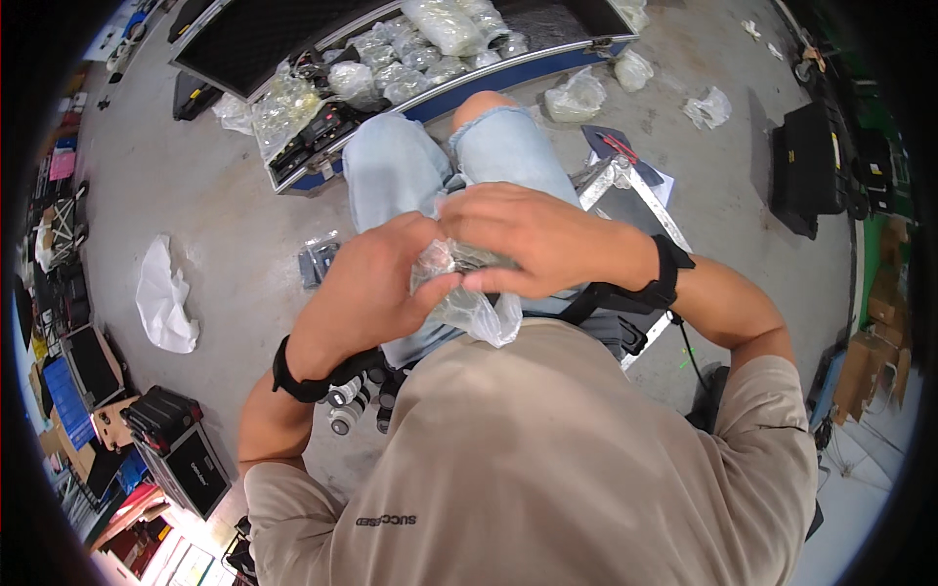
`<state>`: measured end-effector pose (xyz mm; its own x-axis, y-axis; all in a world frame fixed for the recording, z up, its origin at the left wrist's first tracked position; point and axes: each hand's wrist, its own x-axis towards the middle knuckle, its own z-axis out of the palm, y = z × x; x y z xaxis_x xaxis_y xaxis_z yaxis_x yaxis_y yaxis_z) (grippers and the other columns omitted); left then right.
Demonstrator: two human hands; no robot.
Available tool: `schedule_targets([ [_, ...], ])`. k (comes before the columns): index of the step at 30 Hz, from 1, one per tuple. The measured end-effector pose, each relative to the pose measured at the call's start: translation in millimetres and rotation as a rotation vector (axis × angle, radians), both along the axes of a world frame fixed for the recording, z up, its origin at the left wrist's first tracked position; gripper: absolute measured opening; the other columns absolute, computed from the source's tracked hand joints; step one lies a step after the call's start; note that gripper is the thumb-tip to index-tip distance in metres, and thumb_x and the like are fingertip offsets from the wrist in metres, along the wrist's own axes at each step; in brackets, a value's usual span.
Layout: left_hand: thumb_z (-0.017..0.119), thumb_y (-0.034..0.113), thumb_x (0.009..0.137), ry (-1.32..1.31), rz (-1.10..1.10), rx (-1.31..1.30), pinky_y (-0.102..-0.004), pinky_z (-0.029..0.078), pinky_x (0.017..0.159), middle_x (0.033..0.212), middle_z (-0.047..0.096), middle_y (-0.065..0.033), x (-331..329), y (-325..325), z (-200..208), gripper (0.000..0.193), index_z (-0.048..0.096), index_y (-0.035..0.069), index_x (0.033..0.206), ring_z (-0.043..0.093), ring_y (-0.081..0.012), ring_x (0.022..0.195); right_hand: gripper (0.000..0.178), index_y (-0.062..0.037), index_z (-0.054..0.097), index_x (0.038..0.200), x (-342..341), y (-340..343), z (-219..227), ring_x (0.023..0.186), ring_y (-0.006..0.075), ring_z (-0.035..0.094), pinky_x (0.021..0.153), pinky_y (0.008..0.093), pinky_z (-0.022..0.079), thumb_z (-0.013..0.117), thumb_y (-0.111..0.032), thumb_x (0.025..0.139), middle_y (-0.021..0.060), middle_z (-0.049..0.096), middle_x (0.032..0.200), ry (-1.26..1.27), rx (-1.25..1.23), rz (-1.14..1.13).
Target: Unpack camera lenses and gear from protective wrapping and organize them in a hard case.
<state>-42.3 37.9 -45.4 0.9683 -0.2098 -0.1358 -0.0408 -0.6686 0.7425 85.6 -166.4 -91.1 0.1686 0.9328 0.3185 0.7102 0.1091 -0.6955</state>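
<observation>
Over my lap, both my hands are closed on a crumpled clear plastic wrap. My left hand pinches its left side, thumb pressed on top. My right hand curls over the far and right side, its thumb close to the left one. Something greyish shows through the plastic between the fingers, but I cannot make out what it is. The loose end of the wrap hangs toward my shirt. Beyond my knees lies an open blue-sided case, holding several bundles in clear wrap and a black device.
Loose plastic lies by the case and farther right. A metal-edged case with a red-handled tool on it is right of my legs. White sheeting and white cylinders are left. A black case stands far right.
</observation>
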Motion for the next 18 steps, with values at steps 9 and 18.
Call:
schedule_targets([
  [9,0.075,0.023,0.084,-0.127,-0.131,0.148,-0.0402,0.046,0.054,0.079,0.056,-0.0092,-24,-4,-10,0.024,0.057,0.007,0.087,0.061,-0.0307,0.067,0.051,-0.0057,0.053,0.079,-2,22,-23,0.073,0.03,0.054,0.066,0.0374,0.04,0.078,-0.05,0.077,0.008,0.05,0.076,0.004,0.071,0.245],
  [18,0.076,0.014,0.083,-0.281,-0.169,0.076,-0.0349,0.037,0.044,0.062,0.042,-0.0042,-59,21,-23,0.04,0.045,0.01,0.058,0.046,-0.0199,0.049,0.057,-0.0088,0.039,0.061,8,-20,-26,0.061,0.0238,0.044,0.061,0.035,0.037,0.085,-0.042,0.069,0.0045,0.039,0.068,0.019,0.144,0.153],
])
